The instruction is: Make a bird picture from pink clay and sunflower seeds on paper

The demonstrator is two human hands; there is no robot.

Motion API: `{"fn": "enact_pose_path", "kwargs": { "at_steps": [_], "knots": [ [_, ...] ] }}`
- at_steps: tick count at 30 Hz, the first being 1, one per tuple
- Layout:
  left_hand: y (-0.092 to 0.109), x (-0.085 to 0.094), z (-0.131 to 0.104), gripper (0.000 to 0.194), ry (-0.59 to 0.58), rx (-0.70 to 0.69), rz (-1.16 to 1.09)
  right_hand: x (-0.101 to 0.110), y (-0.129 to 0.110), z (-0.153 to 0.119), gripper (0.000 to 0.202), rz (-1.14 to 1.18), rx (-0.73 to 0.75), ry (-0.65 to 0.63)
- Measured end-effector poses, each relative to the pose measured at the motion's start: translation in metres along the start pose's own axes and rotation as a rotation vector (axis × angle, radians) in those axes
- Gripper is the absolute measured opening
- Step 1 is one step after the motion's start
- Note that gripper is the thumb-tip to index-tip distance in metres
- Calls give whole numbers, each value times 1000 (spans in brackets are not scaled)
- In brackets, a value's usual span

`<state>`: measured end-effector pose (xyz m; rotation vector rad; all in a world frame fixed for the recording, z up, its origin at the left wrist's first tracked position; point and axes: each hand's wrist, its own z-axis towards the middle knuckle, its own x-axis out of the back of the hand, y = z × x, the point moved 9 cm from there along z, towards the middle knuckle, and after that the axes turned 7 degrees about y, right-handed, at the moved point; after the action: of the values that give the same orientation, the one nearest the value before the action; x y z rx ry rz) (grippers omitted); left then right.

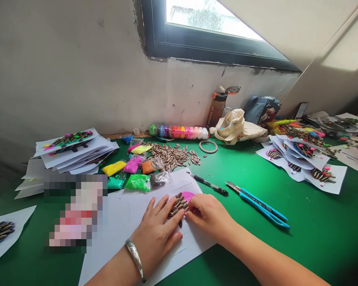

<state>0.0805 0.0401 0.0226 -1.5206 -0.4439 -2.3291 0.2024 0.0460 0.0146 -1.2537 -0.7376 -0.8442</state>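
Observation:
A cluster of striped sunflower seeds [179, 203] lies on a white sheet of paper [119, 226], with a flat pink patch [187, 196] at its upper right. My left hand [158, 222], with a silver bracelet at the wrist, rests flat over the cluster's left and lower side, fingers spread. At the right edge of the seeds, my right hand [207, 212] is closed in a pinch, its fingertips touching the pink patch. Whatever is between those fingertips is hidden. A dark seed-shaped bit shows below the cluster.
Several bags of coloured clay [137, 182] and a heap of loose seeds [167, 155] lie behind the paper. To the right are a black pen [210, 185] and a blue utility knife [259, 204], blade out. Paper stacks [74, 153] stand left; more seed-covered sheets [304, 159] lie right.

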Motion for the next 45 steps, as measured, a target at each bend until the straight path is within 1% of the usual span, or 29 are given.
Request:
{"fn": "enact_pose_path", "kwargs": {
  "at_steps": [4,9,12,14,16,18,22,26,29,30,32,34,36,38,40,42,45],
  "knots": [
    [-1,-1,-1,46,3,2,-1,-3,-3,0,23,-49,-20,6],
    [-1,-2,0,46,-7,2,0,0,-4,3,22,-45,-50,8],
    [-2,-3,-1,46,-12,17,-17,1,0,5,23,43,-66,-38],
    [-3,-4,-2,50,-13,26,-32,0,5,5,21,128,-98,-70],
    [-4,-4,-3,54,0,33,-40,0,8,5,21,157,-112,-74],
    [-5,-4,-4,57,16,37,-36,0,7,6,23,111,-90,-48],
    [-5,-6,-5,55,12,23,-17,0,1,6,26,40,-39,-11],
    [-6,-4,-5,55,30,19,-10,4,6,6,25,150,-68,-15],
    [-6,-4,-5,54,25,15,-5,11,12,7,18,220,-94,62],
    [-6,-5,-5,54,21,13,-6,12,13,7,15,230,-96,90],
    [-7,-7,-6,55,25,21,-11,14,14,6,18,242,-94,125],
    [-9,-10,-8,57,40,37,-21,15,13,6,21,241,-80,137],
    [-10,-12,-10,61,58,52,-30,18,11,9,19,209,-50,130],
    [-11,-15,-11,64,66,58,-32,23,9,18,17,137,-11,111],
    [-12,-17,-12,66,64,65,-25,29,8,34,16,23,26,91],
    [-12,-19,-13,68,56,70,-16,33,10,57,17,-121,42,85],
    [-13,-22,-15,71,57,69,-4,32,15,94,20,-201,32,100]
  ]
}}
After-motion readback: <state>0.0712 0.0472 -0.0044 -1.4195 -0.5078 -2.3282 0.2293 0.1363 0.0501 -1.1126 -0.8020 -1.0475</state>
